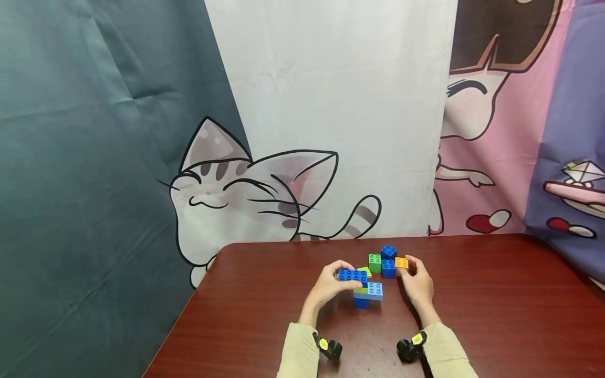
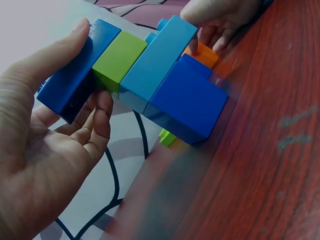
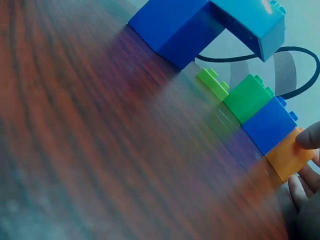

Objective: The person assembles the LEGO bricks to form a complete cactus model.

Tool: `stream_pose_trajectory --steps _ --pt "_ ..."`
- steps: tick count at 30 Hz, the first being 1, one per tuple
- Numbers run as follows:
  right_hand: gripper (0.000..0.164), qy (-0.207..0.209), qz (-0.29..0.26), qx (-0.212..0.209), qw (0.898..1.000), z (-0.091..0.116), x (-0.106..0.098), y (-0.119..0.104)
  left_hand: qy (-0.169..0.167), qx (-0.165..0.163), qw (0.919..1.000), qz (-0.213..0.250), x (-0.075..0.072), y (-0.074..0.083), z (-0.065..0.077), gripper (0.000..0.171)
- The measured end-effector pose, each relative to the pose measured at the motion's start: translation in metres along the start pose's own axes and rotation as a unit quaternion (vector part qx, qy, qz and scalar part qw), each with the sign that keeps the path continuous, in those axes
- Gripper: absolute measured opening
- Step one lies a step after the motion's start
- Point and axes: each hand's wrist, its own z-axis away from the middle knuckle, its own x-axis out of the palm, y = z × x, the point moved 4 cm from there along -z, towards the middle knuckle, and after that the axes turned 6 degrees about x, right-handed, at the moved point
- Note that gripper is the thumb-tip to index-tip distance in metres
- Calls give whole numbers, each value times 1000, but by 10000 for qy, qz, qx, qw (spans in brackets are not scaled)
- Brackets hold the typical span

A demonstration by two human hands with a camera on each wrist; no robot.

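My left hand (image 1: 329,286) grips the long dark blue brick (image 1: 347,276) on top of a small stack, thumb along its near side. Below that brick come a lime green brick (image 2: 120,57), a light blue brick (image 1: 375,291) jutting to the right, and a dark blue brick (image 2: 187,102) at the bottom, down at the tabletop. To the right, my right hand (image 1: 418,286) pinches an orange brick (image 3: 287,157) between thumb and fingers. That orange brick stands beside a square blue brick (image 3: 270,125) at the end of a row.
Left of the square blue brick is a green brick (image 1: 375,262), then a low lime brick (image 3: 213,84) partly behind the stack. Another blue brick (image 1: 389,252) sits farther back, turned at an angle. The brown table (image 1: 236,315) ends at a printed cloth backdrop (image 1: 340,105).
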Motion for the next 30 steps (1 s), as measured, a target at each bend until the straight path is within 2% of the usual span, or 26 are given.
stream_pose_trajectory --steps 5,13,18,23,30 --pt "42 -51 -252 14 9997 4 1 0 34 -20 10000 23 0 -2 2 33" --pt "42 121 -419 67 9990 6 -4 1 6 -87 9980 624 4 -3 5 34" --pt "43 191 -530 113 9983 8 -7 1 78 -101 9978 646 7 -6 6 34" --pt "42 251 -876 179 9957 10 -10 1 19 -134 9979 633 15 -13 7 36" --pt "46 110 -1090 355 9933 10 -12 -1 -10 -107 9966 822 25 -21 7 39"
